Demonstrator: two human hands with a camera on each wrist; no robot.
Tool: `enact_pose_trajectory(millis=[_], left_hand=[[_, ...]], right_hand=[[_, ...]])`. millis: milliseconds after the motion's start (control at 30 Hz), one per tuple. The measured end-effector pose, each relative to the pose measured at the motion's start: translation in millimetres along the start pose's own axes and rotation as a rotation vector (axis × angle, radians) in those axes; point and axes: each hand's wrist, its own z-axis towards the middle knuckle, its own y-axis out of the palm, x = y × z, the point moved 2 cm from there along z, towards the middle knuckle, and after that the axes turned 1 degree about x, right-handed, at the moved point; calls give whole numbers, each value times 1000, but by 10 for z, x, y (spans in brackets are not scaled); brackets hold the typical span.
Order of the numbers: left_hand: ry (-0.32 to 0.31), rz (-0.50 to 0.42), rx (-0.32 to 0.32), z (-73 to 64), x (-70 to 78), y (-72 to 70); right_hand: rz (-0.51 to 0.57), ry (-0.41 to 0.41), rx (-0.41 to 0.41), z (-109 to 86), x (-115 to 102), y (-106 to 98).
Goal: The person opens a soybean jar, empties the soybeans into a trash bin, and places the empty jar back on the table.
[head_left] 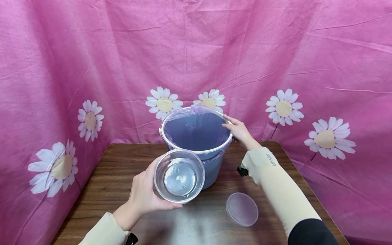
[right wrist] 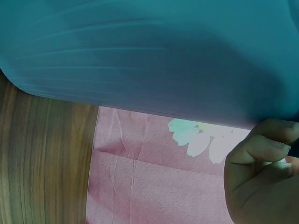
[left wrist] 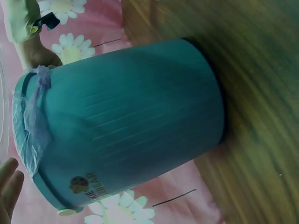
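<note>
In the head view my left hand (head_left: 142, 194) grips a clear round plastic container (head_left: 180, 177), its thumb and fingers spread around the side. The container looks empty and is held up in front of a blue-grey bin (head_left: 212, 170) with a white rim. A thin purple bag (head_left: 200, 109) lines the bin and folds over the rim. At the bin's right side, my right hand (head_left: 241, 132) holds the rim, and its curled fingers (right wrist: 266, 147) show in the right wrist view. A round translucent lid (head_left: 242, 209) lies flat on the table, right of the container.
The brown wooden table (head_left: 122, 170) carries the bin near its back edge. A pink curtain (head_left: 183, 51) with white daisies hangs behind and along both sides. In the left wrist view, a printed logo (left wrist: 88, 185) marks the bin's side.
</note>
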Motion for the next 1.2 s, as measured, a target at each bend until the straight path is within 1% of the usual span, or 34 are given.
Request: enact_pose_trajectory(millis=[200,367,467,633,767,867,967,1067,1200], left_hand=[[30,-20,-16,-128,4,60],[-9,-40,-65,-262,9,160],[-20,-51,-88,-343,9,231],[9,-65,-110,-451,7,357],[11,-79,-114,-511,-10,442],[-24,-63,-119,-567,-30,491],[-86,-25,-131,-638,-42,529],[-135,14,-133,-720,-53,570],[-173,52,-119,-849,-68,641]], right_hand=[[21,10,-1,28,19,4],[5,25,-8,51,39,16],[-16,24,-5,42,34,18],[-2,9,-2,48,28,6],[9,-1,5,61,33,-8],[-26,-7,7,58,33,-12],[-47,-2,4,50,33,-4],[-19,8,-4,46,34,9],[11,7,-7,37,35,16]])
